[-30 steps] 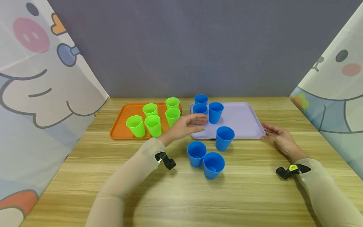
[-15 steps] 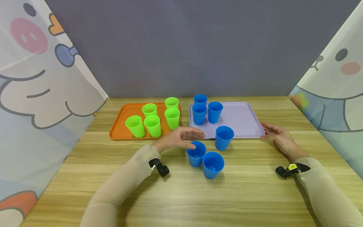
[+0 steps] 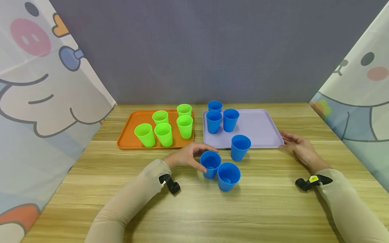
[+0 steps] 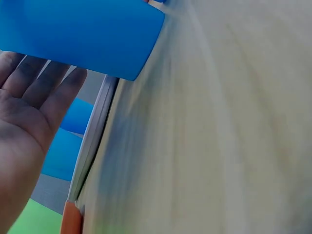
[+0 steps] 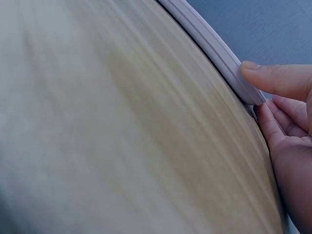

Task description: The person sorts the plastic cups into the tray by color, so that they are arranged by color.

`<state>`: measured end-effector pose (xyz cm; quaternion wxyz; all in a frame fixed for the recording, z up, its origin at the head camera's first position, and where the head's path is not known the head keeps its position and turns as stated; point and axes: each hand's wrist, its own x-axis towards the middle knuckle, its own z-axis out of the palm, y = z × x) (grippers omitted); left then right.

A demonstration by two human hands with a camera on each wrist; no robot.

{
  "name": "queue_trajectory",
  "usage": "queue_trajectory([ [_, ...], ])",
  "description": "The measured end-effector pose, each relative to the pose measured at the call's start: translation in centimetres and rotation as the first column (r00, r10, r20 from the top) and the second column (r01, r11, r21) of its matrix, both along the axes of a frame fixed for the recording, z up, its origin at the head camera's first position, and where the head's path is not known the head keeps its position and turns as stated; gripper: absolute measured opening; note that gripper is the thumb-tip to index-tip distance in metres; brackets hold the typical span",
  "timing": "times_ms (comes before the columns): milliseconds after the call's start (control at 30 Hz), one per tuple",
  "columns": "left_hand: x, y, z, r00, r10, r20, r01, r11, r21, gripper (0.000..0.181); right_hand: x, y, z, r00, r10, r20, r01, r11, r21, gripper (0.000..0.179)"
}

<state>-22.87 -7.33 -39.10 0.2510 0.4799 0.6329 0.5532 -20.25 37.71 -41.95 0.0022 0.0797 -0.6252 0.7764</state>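
Note:
In the head view, my left hand (image 3: 192, 156) curves around the left side of an upright blue cup (image 3: 209, 170), thumb in front near the rim and fingers behind. The left wrist view shows that blue cup (image 4: 83, 34) large, with fingertips hidden behind it. Another blue cup (image 3: 228, 182) stands right beside it, and a third blue cup (image 3: 239, 153) is at the lilac tray's front edge. My right hand (image 3: 302, 153) holds the front right corner of the lilac tray (image 3: 258, 131). In the right wrist view the thumb (image 5: 278, 80) lies at the rim.
Three blue cups (image 3: 230, 123) stand at the left end of the lilac tray. To its left is an orange tray (image 3: 130, 135) with several green cups (image 3: 164, 135). A grey partition (image 3: 194, 50) rises behind the wooden table (image 3: 194, 212).
My left hand has come back from the blue cups on the lilac tray, down to the blue cup on the table, and closed around it. The right hand has stayed at the tray corner.

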Motion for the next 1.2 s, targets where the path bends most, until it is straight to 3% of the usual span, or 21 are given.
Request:
queue_trajectory([
  [267,0.1,0.0,-0.2,1.000,-0.004,-0.011,0.004,1.000,-0.007,0.081,-0.1,0.1,-0.2,1.000,0.008,-0.006,-0.008,1.000,-0.021,0.059],
  [500,0.0,0.0,-0.3,1.000,-0.004,-0.003,0.004,1.000,-0.013,0.069,-0.1,0.2,-0.2,1.000,0.002,0.000,-0.002,1.000,-0.013,0.059],
  [633,-0.1,0.0,-0.5,1.000,0.008,-0.006,-0.008,1.000,-0.018,0.072,0.0,0.1,-0.2,1.000,0.001,-0.001,-0.001,1.000,-0.024,0.058],
  [967,-0.5,-0.1,0.8,0.997,0.074,-0.032,-0.074,0.997,-0.005,0.064,-0.1,0.0,-0.2,1.000,0.012,-0.008,-0.012,0.999,-0.046,0.059],
  [1200,-1.2,0.2,1.2,0.989,0.145,-0.040,-0.145,0.989,-0.005,0.079,-0.1,-0.1,-0.2,1.000,-0.001,-0.009,0.001,0.999,-0.033,0.059],
])
